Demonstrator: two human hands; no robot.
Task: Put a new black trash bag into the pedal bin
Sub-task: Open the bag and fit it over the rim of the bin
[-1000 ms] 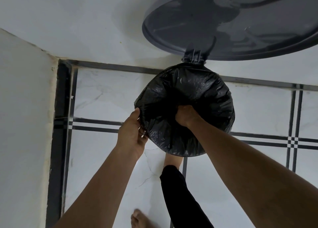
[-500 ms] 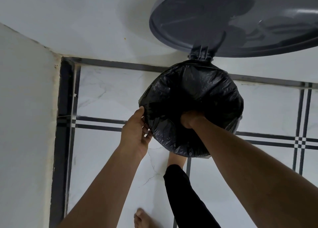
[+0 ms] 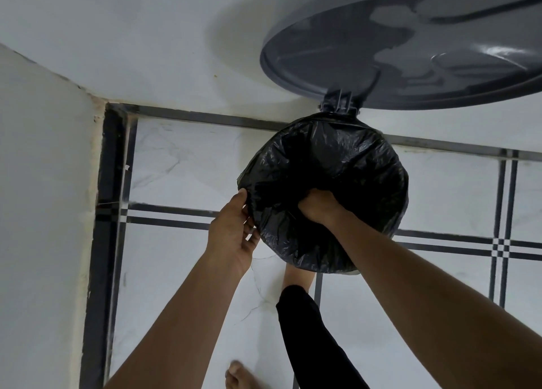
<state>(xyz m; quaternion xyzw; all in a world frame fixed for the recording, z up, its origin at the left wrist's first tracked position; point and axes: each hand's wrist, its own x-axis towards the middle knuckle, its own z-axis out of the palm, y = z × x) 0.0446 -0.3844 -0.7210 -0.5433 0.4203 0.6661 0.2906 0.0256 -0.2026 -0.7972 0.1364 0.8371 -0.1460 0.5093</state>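
Note:
A black trash bag [image 3: 346, 160] is stretched over the round mouth of the pedal bin, hiding the bin's rim and body. The bin's grey lid [image 3: 410, 60] stands raised behind it on its hinge [image 3: 338, 101]. My left hand [image 3: 231, 236] grips the bag's edge at the bin's left rim. Inside the bag's mouth, my right hand [image 3: 318, 206] is closed on a bunch of the plastic, with the fingertips hidden in the bag.
The bin stands on a white tiled floor [image 3: 181, 168] with dark lines, near a corner of two white walls [image 3: 44, 212]. My leg in a black trouser [image 3: 308, 336] reaches under the bin's front; my other foot [image 3: 239, 377] is at the bottom edge.
The view has shifted slightly, so the bin sits a little more to the right. My left hand has slid a little along the bag's left edge; my right hand stays pressed inside.

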